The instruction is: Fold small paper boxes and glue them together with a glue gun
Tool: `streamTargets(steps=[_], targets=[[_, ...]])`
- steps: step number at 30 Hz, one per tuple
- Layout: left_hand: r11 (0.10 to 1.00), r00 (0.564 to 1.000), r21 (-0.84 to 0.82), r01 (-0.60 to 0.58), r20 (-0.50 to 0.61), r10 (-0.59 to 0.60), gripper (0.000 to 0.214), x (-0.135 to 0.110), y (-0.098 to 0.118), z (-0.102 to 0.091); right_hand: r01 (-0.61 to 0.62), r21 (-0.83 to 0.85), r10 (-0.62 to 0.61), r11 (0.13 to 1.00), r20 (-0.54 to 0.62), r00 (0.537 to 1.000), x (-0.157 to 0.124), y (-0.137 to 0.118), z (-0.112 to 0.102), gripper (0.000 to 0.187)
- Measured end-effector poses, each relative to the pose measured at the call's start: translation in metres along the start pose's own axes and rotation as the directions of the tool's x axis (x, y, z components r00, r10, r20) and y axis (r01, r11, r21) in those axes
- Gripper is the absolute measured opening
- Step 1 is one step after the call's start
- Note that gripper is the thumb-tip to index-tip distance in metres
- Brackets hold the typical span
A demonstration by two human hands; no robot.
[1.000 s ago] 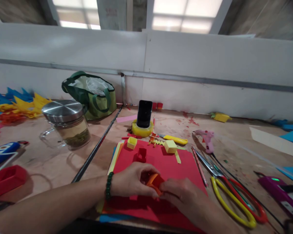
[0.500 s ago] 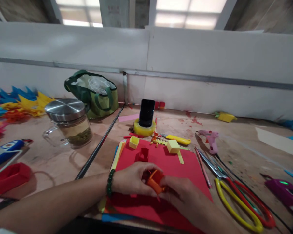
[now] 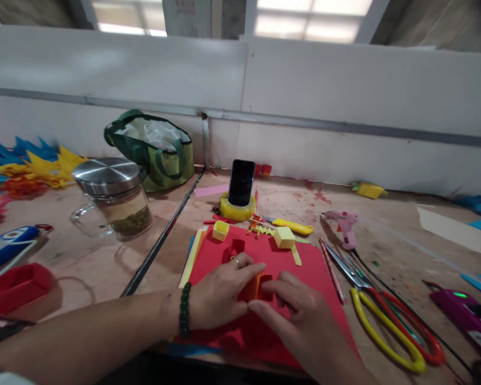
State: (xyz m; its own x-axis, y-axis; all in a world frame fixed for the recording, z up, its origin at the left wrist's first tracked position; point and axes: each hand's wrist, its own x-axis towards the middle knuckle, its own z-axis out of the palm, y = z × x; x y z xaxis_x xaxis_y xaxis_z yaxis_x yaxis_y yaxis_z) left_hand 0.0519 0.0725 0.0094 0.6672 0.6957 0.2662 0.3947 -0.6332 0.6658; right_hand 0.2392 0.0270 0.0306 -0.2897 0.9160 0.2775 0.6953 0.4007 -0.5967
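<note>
A small folded orange paper box (image 3: 258, 283) is between my hands, low over a stack of coloured paper with a red sheet (image 3: 308, 267) on top. My left hand (image 3: 224, 294), with a ring and a green bead bracelet (image 3: 185, 310) at the wrist, has its fingers closed on the box's left side. From the right, the bent fingers of my right hand (image 3: 300, 310) grip the other side, thumb near the lower edge. Just beyond the left fingers sits a small red paper box (image 3: 237, 247), partly hidden. Two pale yellow paper boxes, one open-topped (image 3: 220, 230), the other a closed block (image 3: 284, 237), stand farther back.
On the right lie a pencil (image 3: 332, 271), large scissors (image 3: 388, 326), a pink glue gun (image 3: 347, 227) and a purple device (image 3: 460, 315). Behind are a yellow cutter (image 3: 292, 226) and a phone (image 3: 241, 182) on a tape roll. A glass mug (image 3: 122, 208) and green bag (image 3: 166, 166) stand left.
The orange box has been turned and lowered toward the red sheet. My left hand has rolled over, its back now upward, and the right fingers have shifted along the box's right side.
</note>
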Motion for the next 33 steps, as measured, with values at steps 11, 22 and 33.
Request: streamTargets(steps=[11,22,33], targets=[[0.996,0.997,0.051,-0.069,-0.02,0.07,0.06,-0.002,-0.002,0.004,0.083,-0.037,-0.084,0.996,-0.022,0.996,0.001,-0.007,0.006,0.014],[0.985,0.904,0.03,-0.172,-0.393,0.169,0.057,0.001,-0.009,-0.027,0.067,-0.427,-0.066,0.902,0.017,0.998,0.021,0.006,-0.023,0.016],[0.909,0.826,-0.35,0.225,-0.426,-0.368,0.056,0.03,-0.081,-0.068,0.114,-0.528,-0.031,0.842,0.163,0.986,0.032,0.032,-0.019,0.021]])
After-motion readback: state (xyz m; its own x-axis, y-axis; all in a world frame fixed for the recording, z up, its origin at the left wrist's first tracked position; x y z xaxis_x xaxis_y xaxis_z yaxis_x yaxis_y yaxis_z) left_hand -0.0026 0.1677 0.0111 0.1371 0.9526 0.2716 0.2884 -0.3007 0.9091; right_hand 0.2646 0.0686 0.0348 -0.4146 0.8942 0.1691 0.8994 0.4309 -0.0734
